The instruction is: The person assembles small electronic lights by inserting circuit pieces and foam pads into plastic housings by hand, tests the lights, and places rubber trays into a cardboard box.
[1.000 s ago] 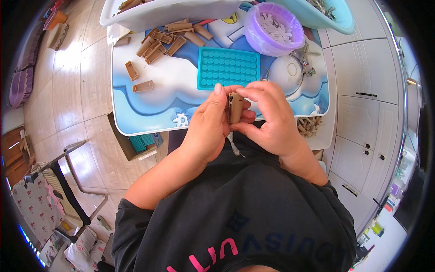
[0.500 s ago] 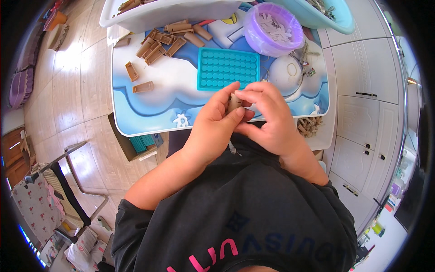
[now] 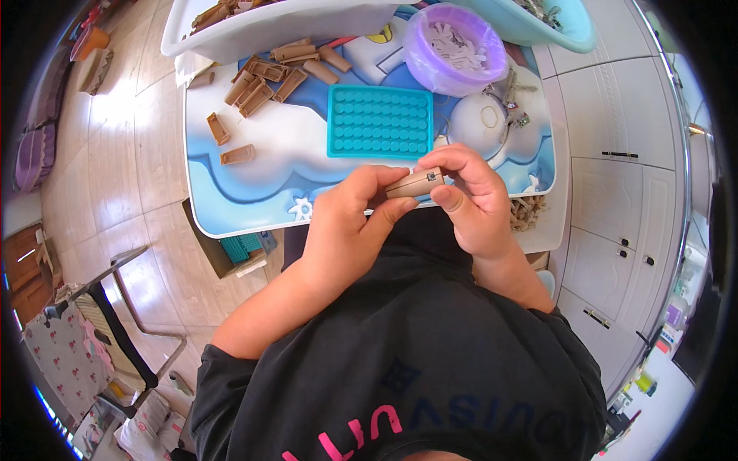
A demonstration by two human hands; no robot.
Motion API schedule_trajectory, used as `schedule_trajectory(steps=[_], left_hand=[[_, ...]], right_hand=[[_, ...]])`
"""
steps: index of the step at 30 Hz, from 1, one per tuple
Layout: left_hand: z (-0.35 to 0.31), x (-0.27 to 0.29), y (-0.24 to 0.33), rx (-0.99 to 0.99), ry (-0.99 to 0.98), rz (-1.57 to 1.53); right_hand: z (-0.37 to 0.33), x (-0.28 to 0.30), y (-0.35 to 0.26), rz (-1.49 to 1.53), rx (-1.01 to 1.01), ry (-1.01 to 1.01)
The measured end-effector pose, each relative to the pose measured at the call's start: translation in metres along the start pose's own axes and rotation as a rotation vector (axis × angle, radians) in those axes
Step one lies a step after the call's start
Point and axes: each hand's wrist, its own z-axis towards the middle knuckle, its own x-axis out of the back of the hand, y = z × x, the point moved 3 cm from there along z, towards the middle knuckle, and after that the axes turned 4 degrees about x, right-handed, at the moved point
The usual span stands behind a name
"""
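Note:
Between my two hands is a brown plastic casing (image 3: 412, 185), held above the table's near edge. A seam runs along it, and a small dark square part shows near its right end. My left hand (image 3: 342, 219) pinches the left end with thumb and fingers. At the right end, my right hand (image 3: 478, 206) has its thumb and fingertips on the casing. Just beyond lies a teal tray (image 3: 332, 138) with rows of round shapes. More brown casing pieces lie to the left, several in a pile (image 3: 255, 92) and two nearer, one (image 3: 218, 129) and another (image 3: 237, 155).
Along the table's far side stand a white bin (image 3: 284, 29) of brown pieces, a purple tub (image 3: 419, 71) with pale strips and a light blue basin (image 3: 576, 34). Tangled small parts (image 3: 516, 107) lie at right. Below the table are a container (image 3: 550, 223) and a box (image 3: 201, 234).
The casing was upright between my fingers and now lies sideways, its end with the dark part pointing right. My right hand has shifted slightly right, and my left slightly left.

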Motion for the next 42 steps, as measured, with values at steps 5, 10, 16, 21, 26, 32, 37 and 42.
schedule_trajectory(steps=[5, 10, 16, 21, 26, 32, 37, 42], left_hand=[[-0.007, -0.002, 0.002, -0.069, 0.090, 0.024], [0.003, -0.002, 0.000, 0.194, -0.055, -0.222], [0.005, -0.003, -0.024, 0.526, -0.265, -0.836], [0.007, 0.002, -0.026, 0.576, -0.300, -0.933], [0.007, -0.001, -0.025, 0.557, -0.234, -0.931], [0.007, 0.002, -0.024, 0.557, -0.193, -0.912], [0.007, 0.003, -0.024, 0.562, -0.175, -0.922], [0.005, 0.005, -0.024, 0.534, -0.154, -0.942]], right_hand=[[-0.004, -0.008, 0.002, 0.102, 0.034, 0.082], [-0.002, -0.009, 0.005, 0.287, -0.285, 0.143], [0.012, 0.002, 0.000, -0.308, -0.012, -0.188], [0.071, 0.046, -0.021, -0.669, 0.081, 0.007], [0.131, 0.078, -0.012, -1.066, 0.184, -0.095], [0.158, 0.069, 0.007, -1.748, 0.093, -0.510], [0.161, 0.071, 0.020, -1.749, -0.024, -0.556], [0.148, 0.077, 0.003, -1.519, -0.073, -0.362]])
